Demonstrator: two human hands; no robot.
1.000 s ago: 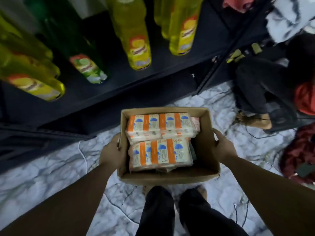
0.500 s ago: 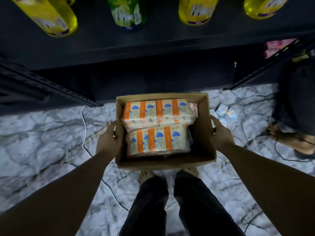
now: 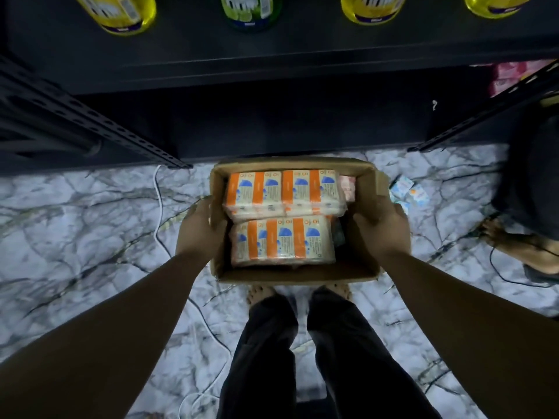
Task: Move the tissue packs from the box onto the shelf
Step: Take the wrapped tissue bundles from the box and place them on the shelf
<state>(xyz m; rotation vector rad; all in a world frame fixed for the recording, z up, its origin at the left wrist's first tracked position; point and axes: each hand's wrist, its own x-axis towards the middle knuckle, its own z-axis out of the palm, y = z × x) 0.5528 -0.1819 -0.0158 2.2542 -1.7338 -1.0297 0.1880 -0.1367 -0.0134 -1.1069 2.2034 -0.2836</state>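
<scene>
— Right, we're at the carrying stage, by our reckoning: nothing has gone onto the shelf [image 3: 272, 71] yet. We have the box [image 3: 298, 275] up off the marble floor [image 3: 75, 237], just in front of the dark shelving, above our own feet.

— And the hands?

— Both busy. Our left hand [image 3: 199, 229] is curled over the box's left wall, and our right hand [image 3: 382, 226] is wrapped over the right wall. So neither is free to pick anything.

— What's inside?

— Tissue packs [image 3: 282, 240], orange-and-white wrappers with blue marks. We see one bundle near us and two side by side behind it [image 3: 284, 192], filling most of the box. A pinkish packet [image 3: 347, 184] peeks out at the far right corner; we can't tell what it is. Whether more packs lie underneath, we can't say either.

— Next move?

— We'd judge the box has to be set down or propped on one arm, so a hand comes free. Then it's a matter of lifting out one bundle and sliding it onto the shelf.

— Anything in the way?

— Bottles [image 3: 121, 12], yellow and green, line the back of the upper shelf board, so the packs would need the bare front strip or the dark level below. A white cable [image 3: 158, 213] trails on the floor at our left, and a few small packets [image 3: 406, 193] lie on the floor to the right.
</scene>
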